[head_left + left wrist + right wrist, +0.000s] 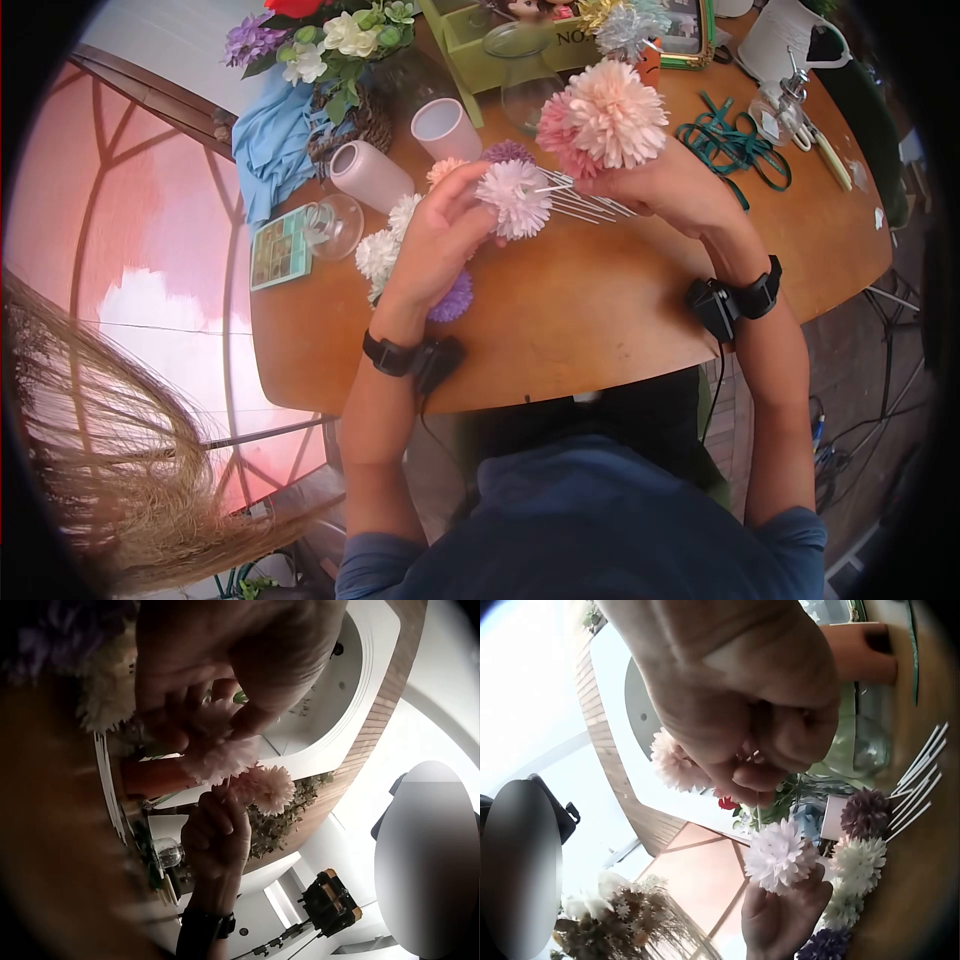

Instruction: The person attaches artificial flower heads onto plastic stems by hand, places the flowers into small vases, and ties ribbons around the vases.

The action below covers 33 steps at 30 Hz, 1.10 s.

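Observation:
My left hand point(440, 240) holds a pale lilac artificial flower point(515, 200) by its head, thumb and fingers around the bloom. Curled around flower stems, my right hand point(680, 190) has a peach flower point(617, 112) and a pink flower point(562, 138) above it. Its fingertips pinch the lilac flower's thin white stem in the right wrist view. White flowers point(378, 255), a violet flower point(452, 298) and a dark purple flower point(865, 814) lie beside and beneath my left hand. Between the hands, several bare white stems point(595, 208) lie on the wooden table point(580, 310).
Two pale pink vases point(368, 175) stand behind my left hand, near a glass vessel point(335, 228) and a small palette box point(281, 248). Green ribbon point(735, 145) lies tangled at the right, near a white pitcher point(785, 40). Behind stand a clear vase point(525, 85) and a bouquet point(345, 40).

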Each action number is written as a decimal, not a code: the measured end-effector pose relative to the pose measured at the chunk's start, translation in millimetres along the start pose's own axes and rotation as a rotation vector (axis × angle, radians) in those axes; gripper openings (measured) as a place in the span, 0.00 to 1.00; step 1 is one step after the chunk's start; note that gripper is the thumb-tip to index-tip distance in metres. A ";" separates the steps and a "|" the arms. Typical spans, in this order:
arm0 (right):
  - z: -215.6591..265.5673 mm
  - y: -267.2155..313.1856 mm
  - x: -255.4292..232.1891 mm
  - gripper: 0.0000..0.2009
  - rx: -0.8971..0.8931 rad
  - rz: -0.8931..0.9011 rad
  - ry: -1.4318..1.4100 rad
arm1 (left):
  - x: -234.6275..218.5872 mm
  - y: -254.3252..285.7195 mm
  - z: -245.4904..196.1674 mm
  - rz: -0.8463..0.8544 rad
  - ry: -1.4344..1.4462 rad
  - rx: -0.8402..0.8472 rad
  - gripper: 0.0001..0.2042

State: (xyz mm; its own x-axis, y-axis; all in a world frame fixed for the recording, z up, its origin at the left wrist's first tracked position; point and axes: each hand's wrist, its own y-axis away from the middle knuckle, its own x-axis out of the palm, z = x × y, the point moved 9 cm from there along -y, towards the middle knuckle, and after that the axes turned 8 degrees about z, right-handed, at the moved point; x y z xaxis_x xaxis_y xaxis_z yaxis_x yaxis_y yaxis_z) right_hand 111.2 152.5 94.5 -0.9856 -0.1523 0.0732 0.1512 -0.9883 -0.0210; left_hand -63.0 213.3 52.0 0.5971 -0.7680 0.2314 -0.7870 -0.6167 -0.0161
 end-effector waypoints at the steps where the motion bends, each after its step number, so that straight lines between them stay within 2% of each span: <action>1: -1.7 -1.5 1.5 0.14 -0.033 0.017 0.011 | 0.2 0.2 0.2 0.000 0.001 -0.002 0.23; 11: -3.4 -0.6 4.4 0.19 -0.038 0.060 0.078 | 0.6 0.4 2.3 0.012 -0.004 0.012 0.22; 16: -9.8 -2.9 4.5 0.15 -0.102 0.085 0.211 | -1.5 -0.2 1.7 -0.018 -0.030 -0.001 0.22; 18: -14.7 -5.1 4.3 0.14 -0.110 0.090 0.238 | -2.7 0.2 -6.5 -0.054 -0.226 0.042 0.21; 20: -31.6 -7.5 4.2 0.14 0.009 0.116 0.270 | 1.2 -0.9 -9.1 -0.044 -0.303 0.073 0.20; 21: -37.7 -8.2 5.9 0.14 0.009 0.113 0.270 | 4.3 -1.0 -11.7 -0.037 -0.378 0.104 0.19; 24: -33.0 -8.1 14.2 0.12 -0.094 0.104 0.191 | 8.7 -0.5 -8.9 -0.019 -0.358 0.099 0.19; 26: -46.0 -1.5 16.6 0.10 0.247 0.146 0.150 | 12.9 1.2 -17.5 -0.048 -0.330 0.132 0.19; 27: -47.2 -2.1 17.5 0.10 0.241 0.144 0.151 | 12.9 2.8 -23.5 -0.078 -0.302 0.166 0.18; 29: -60.2 -1.8 32.1 0.11 0.307 0.263 -0.040 | 11.7 4.9 -28.4 -0.074 -0.349 0.227 0.20; 31: -60.5 1.5 40.4 0.12 0.340 0.323 -0.086 | 7.3 7.4 -28.8 -0.068 -0.402 0.293 0.22; 33: -59.7 8.8 56.6 0.13 0.371 0.450 -0.205 | 13.4 14.7 -39.1 -0.079 -0.741 0.474 0.23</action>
State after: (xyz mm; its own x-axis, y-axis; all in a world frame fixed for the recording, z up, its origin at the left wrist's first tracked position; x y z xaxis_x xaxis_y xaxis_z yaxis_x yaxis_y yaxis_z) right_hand 52.2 135.8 38.9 -0.7902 -0.5175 0.3282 0.6011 -0.7588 0.2508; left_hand -72.6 200.7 92.9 0.7233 -0.5333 -0.4388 -0.6905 -0.5529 -0.4663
